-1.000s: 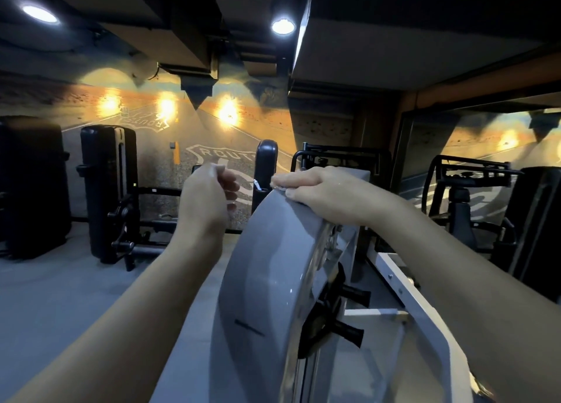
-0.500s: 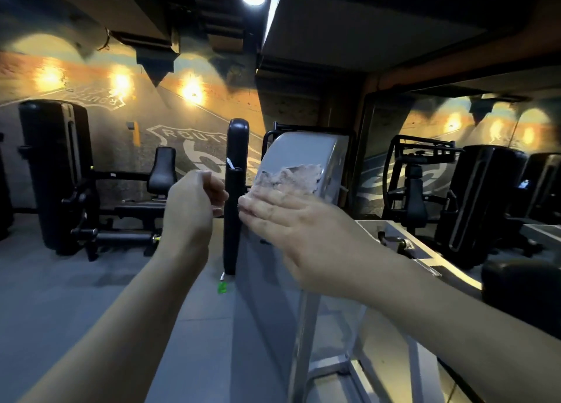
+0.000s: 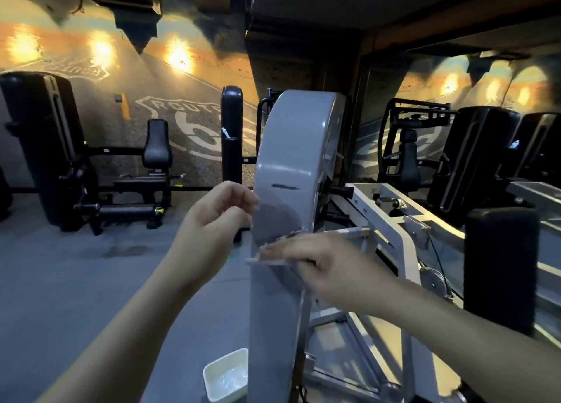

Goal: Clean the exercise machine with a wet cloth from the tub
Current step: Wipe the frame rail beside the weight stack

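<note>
Right hand (image 3: 318,266) lies flat, fingers straight, pressing the cloth (image 3: 280,241) onto the curved grey shroud (image 3: 291,147) of the exercise machine (image 3: 370,196), about mid-height on the front face. Cloth is mostly hidden under the fingers; only a frayed pale edge sticks out. Left hand (image 3: 212,220) hovers just left of the shroud edge with fingers curled and nothing visible in them. Blur, so cannot tell if it pinches anything or touches the shroud.

Handling, big to small. Machine: heavy, rigid, floor-standing, likely won't shift under wiping. Shroud looks smooth and hard, so a wet cloth should glide and may slip off the rounded edges. No grasp is needed; brace on the shroud rim if anything. Tub (image 3: 225,359): small, white, on the floor (image 3: 76,281) just beside the machine base. It looks light with something wet inside, so it probably sloshes and tips easily; lift by both long rims. Cloth: thin, limp, light, clings when wet. Best kept under a flat palm, or bunched in the fist to wring.

Versus half a second ago: right hand and cloth are down from near the shroud top to mid-height, reads as a downward stroke. Cloth showed spread above the fingers then; now it is mostly covered. Left hand has the same curled pose on the same side. View is tilted down, so the tub is now in frame.
</note>
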`<state>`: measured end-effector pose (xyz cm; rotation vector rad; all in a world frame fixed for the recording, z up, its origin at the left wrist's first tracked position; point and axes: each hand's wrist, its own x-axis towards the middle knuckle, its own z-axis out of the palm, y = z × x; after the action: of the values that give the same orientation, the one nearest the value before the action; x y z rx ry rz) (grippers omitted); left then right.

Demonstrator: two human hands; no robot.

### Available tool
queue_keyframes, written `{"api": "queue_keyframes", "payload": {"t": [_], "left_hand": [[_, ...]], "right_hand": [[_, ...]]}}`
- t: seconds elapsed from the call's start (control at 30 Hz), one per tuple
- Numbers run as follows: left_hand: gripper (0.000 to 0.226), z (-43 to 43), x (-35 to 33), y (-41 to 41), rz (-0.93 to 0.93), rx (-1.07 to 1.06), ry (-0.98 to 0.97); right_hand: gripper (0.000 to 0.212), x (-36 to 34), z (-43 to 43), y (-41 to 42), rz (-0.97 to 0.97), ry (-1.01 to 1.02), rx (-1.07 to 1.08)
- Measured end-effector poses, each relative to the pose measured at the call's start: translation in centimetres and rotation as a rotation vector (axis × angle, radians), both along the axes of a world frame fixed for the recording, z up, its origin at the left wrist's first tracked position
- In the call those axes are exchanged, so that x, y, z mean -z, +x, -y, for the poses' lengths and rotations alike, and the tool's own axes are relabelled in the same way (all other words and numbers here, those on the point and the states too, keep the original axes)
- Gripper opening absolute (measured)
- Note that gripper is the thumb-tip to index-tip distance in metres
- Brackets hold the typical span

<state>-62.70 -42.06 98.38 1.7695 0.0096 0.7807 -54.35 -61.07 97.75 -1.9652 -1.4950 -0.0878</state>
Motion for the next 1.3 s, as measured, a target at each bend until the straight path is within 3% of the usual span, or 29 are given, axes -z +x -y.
{"api": "queue_keyframes", "payload": {"t": [0.17,0.27,0.33,0.5,0.6,0.77,0.83,0.97,1.1,1.2,1.23,1.3], "left_hand": [[0.045,0.7,1.9,-1.2,-0.259,0.237,-0.099],[0.035,1.8,2.3,-1.8,-0.320,0.335,-0.061],[0.021,2.5,2.4,-1.7,-0.277,0.328,-0.120],[0.015,3.8,1.7,-0.9,-0.206,0.222,-0.320],[0.031,4.3,1.9,-0.3,-0.094,0.029,-0.072],[0.034,5.0,3.2,-0.4,-0.079,0.204,0.241],[0.030,5.4,3.7,-0.1,-0.093,0.149,0.243],[0.009,5.8,3.6,0.9,-0.073,-0.001,0.164],[0.014,7.3,2.2,0.8,-0.175,-0.048,0.066],[0.017,8.4,1.5,0.9,-0.244,-0.030,0.030],[0.018,8.6,1.4,0.9,-0.239,-0.053,0.064],[0.019,9.1,1.0,1.1,-0.212,-0.100,0.118]], "right_hand": [[0.029,-1.8,0.9,-0.4,-0.690,0.259,0.149],[0.024,-2.6,1.7,-0.6,-0.929,0.340,0.146],[0.022,-2.8,2.3,-0.6,-0.938,0.348,0.178],[0.024,-2.7,3.8,-0.2,-0.997,0.261,0.138],[0.020,-2.6,4.3,0.3,-1.018,0.253,0.168],[0.022,-2.0,4.9,1.2,-1.132,0.361,0.166],[0.022,-1.5,5.2,1.8,-1.163,0.375,0.174],[0.021,-1.1,6.4,2.4,-1.027,0.259,0.206],[0.051,-0.9,7.9,2.2,-0.424,-0.068,0.201],[0.077,-0.8,7.7,1.6,-0.276,-0.173,0.152],[0.073,-0.6,7.5,1.5,-0.245,-0.170,0.158],[0.043,-0.3,7.0,1.5,-0.218,-0.100,0.204]]}}
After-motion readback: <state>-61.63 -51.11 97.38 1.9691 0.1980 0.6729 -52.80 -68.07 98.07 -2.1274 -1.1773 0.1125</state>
